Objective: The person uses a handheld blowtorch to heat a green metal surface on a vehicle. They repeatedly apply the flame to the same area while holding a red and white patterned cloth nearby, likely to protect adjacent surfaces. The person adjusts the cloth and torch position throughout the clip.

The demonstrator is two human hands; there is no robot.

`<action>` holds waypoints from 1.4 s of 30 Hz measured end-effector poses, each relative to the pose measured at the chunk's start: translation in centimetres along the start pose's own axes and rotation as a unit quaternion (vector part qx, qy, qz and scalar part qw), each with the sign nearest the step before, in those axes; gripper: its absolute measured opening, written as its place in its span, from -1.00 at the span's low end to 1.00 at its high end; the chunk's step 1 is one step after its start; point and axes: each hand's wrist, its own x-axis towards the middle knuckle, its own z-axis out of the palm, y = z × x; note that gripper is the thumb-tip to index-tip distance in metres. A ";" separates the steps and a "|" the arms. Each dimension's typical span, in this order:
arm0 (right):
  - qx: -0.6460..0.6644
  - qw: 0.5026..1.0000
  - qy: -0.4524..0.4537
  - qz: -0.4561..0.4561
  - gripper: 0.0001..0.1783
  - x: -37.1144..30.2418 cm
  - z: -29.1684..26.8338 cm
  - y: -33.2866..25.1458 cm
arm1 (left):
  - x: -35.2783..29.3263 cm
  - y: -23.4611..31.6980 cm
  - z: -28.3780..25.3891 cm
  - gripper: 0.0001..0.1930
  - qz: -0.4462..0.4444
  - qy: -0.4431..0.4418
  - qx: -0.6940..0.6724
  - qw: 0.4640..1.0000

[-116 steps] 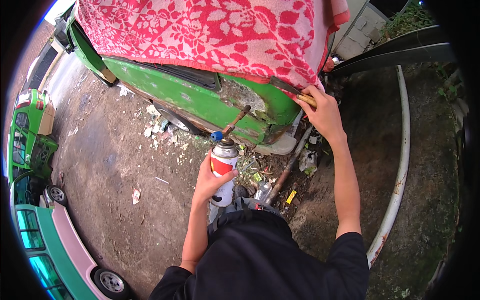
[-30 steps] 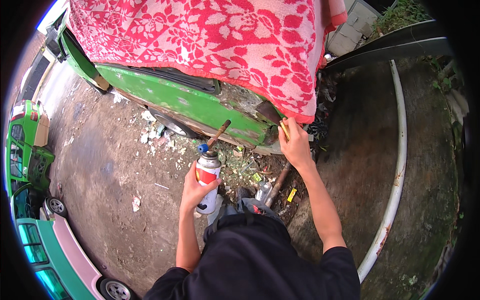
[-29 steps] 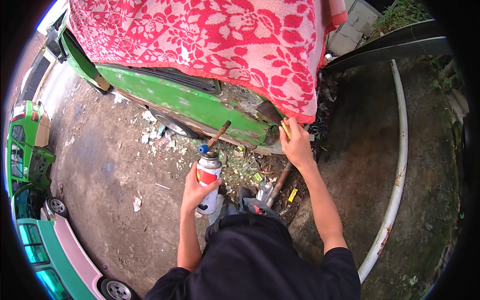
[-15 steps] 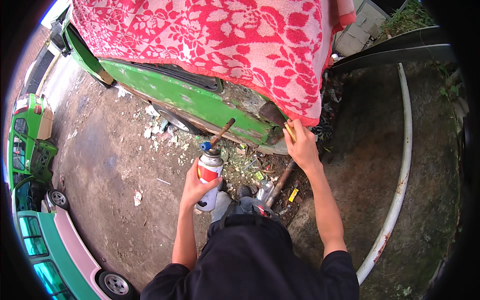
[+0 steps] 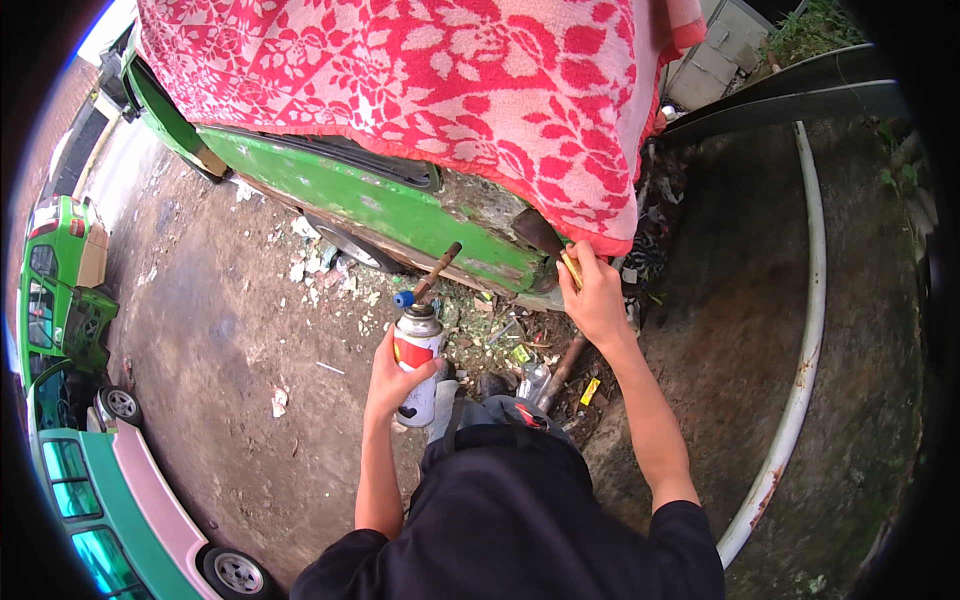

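My left hand (image 5: 388, 380) is wrapped round a gas torch (image 5: 417, 345), a white and red canister with a blue knob and a brown burner tube. The tube points up and right toward the green car body (image 5: 350, 200); no flame can be made out. My right hand (image 5: 597, 305) grips the yellowish handle of a scraper (image 5: 540, 234). Its broad dark blade lies at the worn rear corner of the car, below the cloth's edge. Whether the blade touches the metal I cannot tell. Paint there is patchy, with bare brownish areas.
A red and pink floral blanket (image 5: 450, 90) drapes over the car. Paint flakes and litter (image 5: 330, 265) cover the ground beneath it. To the right lies a long white pipe (image 5: 800, 370). Other vehicles, including a teal and pink van (image 5: 150, 490), stand at left.
My right hand has shifted slightly left and down with the scraper. The torch stays in my left hand at nearly the same angle. The whole view has moved a little.
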 end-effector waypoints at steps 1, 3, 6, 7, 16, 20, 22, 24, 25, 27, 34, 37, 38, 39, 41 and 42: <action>0.019 1.000 0.024 0.003 -0.76 0.1 0.3 0.2 | 0.2 -0.3 -0.3 -0.41 0.000 -0.001 0.003 1.000; 0.092 0.994 0.017 0.047 -0.77 0.4 0.0 0.1 | 0.4 -0.2 -0.5 -0.39 0.000 -0.008 -0.009 1.000; 0.179 0.980 0.020 0.083 -0.76 1.2 -0.3 1.7 | 0.7 0.3 -0.8 -0.37 -0.008 -0.019 -0.002 1.000; 0.197 0.976 0.015 0.091 -0.77 0.9 -0.2 2.3 | 0.4 1.1 -0.7 -0.37 -0.018 -0.025 0.008 0.999; 0.065 0.994 0.032 0.079 -0.78 -1.2 -1.9 -1.6 | -1.4 2.0 0.6 -0.35 -0.031 -0.046 -0.030 0.998; 0.056 0.993 0.020 0.101 -0.80 0.0 -1.9 -2.8 | -1.3 1.8 0.6 -0.34 -0.022 -0.052 -0.009 0.998; 0.047 0.989 0.004 0.137 -0.80 0.9 -2.0 -3.7 | -1.2 1.7 0.3 -0.33 -0.021 -0.052 -0.004 0.998; 0.037 0.989 0.004 0.146 -0.80 1.3 -2.2 -3.4 | -1.1 1.7 0.0 -0.32 -0.020 -0.052 -0.001 0.998; 0.039 0.988 0.006 0.148 -0.79 1.5 -2.3 -3.2 | -1.2 1.7 -0.2 -0.32 -0.016 -0.054 -0.002 0.998; 0.042 0.987 0.002 0.158 -0.79 2.0 -2.7 -3.1 | -1.0 1.9 -0.7 -0.31 -0.008 -0.057 -0.006 0.998; -0.029 0.992 0.002 0.125 -0.82 3.2 -3.0 -4.9 | -0.5 2.3 -1.3 -0.33 -0.001 -0.065 -0.005 0.998; -0.057 0.990 -0.010 0.131 -0.83 3.3 -2.6 -6.0 | -0.4 2.6 -1.6 -0.35 0.002 -0.070 -0.001 0.998; -0.075 0.988 -0.015 0.131 -0.84 3.3 -2.4 -6.2 | -0.3 2.4 -1.6 -0.35 0.003 -0.073 0.003 0.997; -0.082 0.989 -0.014 0.125 -0.84 3.4 -2.3 -6.7 | -0.2 2.3 -1.7 -0.36 0.004 -0.074 0.009 0.997; -0.094 0.989 -0.018 0.113 -0.83 3.9 -1.9 -7.0 | -0.2 2.6 -1.9 -0.37 0.001 -0.071 0.011 0.997; -0.104 0.989 -0.019 0.107 -0.83 4.2 -2.0 -7.0 | -0.2 2.6 -1.9 -0.37 0.000 -0.071 0.009 0.997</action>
